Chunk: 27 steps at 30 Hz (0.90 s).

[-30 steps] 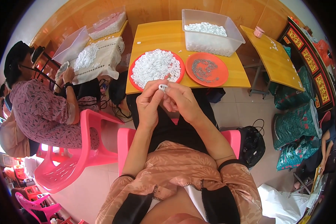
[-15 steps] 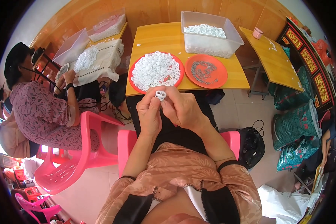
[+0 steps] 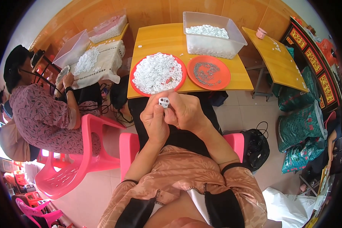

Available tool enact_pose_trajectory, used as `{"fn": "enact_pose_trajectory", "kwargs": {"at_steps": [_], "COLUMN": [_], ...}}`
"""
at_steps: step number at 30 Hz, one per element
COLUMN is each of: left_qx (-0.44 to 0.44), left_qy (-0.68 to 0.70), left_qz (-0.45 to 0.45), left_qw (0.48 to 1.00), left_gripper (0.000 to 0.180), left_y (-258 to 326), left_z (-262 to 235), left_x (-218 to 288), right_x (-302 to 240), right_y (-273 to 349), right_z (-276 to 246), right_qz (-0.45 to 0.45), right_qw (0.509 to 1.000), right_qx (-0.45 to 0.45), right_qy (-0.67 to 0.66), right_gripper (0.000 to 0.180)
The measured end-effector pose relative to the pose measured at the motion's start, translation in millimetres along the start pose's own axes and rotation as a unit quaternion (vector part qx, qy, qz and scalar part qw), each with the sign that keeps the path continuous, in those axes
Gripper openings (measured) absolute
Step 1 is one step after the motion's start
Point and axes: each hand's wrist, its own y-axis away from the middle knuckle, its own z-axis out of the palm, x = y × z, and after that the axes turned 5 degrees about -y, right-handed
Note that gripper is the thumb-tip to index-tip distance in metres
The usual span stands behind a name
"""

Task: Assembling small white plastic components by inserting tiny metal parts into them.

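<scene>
Between my two hands, just off the table's front edge, is a small white plastic piece [image 3: 163, 102] with two dark holes. My left hand [image 3: 154, 119] pinches it from the left, thumb against its side. My right hand [image 3: 186, 110] grips it from the other side with curled fingers. Beyond my hands, a red round tray [image 3: 132, 81] carries a heap of similar white plastic pieces [image 3: 157, 72]. Right of it, an orange-red plate [image 3: 223, 78] bears a scatter of small grey metal parts [image 3: 207, 74].
On the yellow table [image 3: 159, 36] stands a clear plastic bin [image 3: 212, 47] of white pieces. At left, a person [image 3: 45, 114] works at a cloth-covered table, beside a pink chair [image 3: 89, 152]. Green sacks [image 3: 300, 125] and a black bag [image 3: 257, 150] lie at right.
Both hands have come slightly nearer to me with the white piece, which has tilted a little. The grip looks much the same.
</scene>
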Motion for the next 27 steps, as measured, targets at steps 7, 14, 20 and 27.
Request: {"fn": "enact_pose_trajectory", "kwargs": {"at_steps": [7,14,20,27], "left_qx": [0.06,0.072,0.076,0.07], "left_qy": [0.034,0.071,0.072,0.085], "left_qz": [-0.054,-0.067,-0.077,-0.094], "left_qw": [0.996,0.993,0.991,0.989], "left_gripper": [0.041,0.04,0.04,0.035], "left_y": [2,8,8,8], "left_z": [13,16,19,17], "left_x": [9,10,14,17], "right_x": [-3,-4,-4,-6], "right_y": [1,2,4,6], "right_z": [2,5,5,7], "right_qz": [0.02,0.019,0.018,0.033], "right_qw": [0.999,0.999,0.999,0.999], "right_qx": [-0.017,-0.005,-0.007,-0.018], "right_qy": [0.026,0.03,0.026,0.016], "right_gripper": [0.018,0.016,0.016,0.016]}}
